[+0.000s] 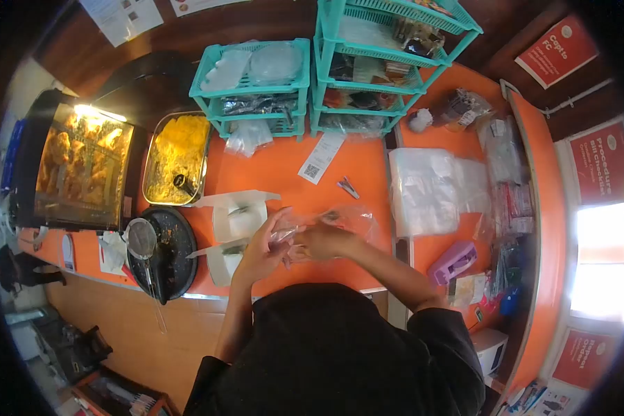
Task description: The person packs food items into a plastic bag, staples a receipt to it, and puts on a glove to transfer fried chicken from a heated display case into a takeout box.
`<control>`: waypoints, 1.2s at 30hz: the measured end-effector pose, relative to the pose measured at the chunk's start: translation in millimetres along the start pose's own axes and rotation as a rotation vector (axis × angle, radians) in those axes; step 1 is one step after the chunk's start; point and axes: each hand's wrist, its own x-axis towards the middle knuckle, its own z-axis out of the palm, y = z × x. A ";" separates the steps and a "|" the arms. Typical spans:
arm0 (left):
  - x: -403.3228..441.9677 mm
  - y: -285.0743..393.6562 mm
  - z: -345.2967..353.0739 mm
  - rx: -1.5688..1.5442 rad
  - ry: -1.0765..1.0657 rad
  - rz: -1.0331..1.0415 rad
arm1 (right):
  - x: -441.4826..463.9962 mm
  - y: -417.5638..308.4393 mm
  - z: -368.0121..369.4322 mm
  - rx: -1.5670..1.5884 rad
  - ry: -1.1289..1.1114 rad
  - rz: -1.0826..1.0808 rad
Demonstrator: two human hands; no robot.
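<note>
Both my hands work close together over the orange counter, fingers closed on a clear plastic bag [360, 223]. My left hand [262, 251] grips its crumpled left part. From the other side, my right hand [326, 240] pinches the plastic, its fingertips partly hidden. Loose film spreads beyond my right hand, and something small and reddish shows under it. Just left of my hands stand two open white cardboard boxes, the farther box [218, 225] and the nearer box [218, 265], each with a pale packet inside.
A tray of yellow food [180, 142] and a black round pan [180, 243] with a strainer [141, 239] sit left, beside a lit display case [83, 166]. Teal racks [249, 93] stand behind. A receipt [322, 158], clip [348, 187], plastic bags [423, 191] and purple tape dispenser [453, 263] lie around.
</note>
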 end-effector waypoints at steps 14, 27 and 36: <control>2.9 -23.4 -8.6 0.105 0.135 -0.049 | -180.0 31.1 -37.5 -0.547 0.339 0.245; 17.1 10.5 32.2 -0.288 -0.231 -0.018 | -166.1 -61.2 -71.5 -0.311 0.401 0.083; 43.0 30.2 78.5 0.038 -0.318 0.059 | -162.6 -58.3 -68.4 -0.148 0.500 -0.083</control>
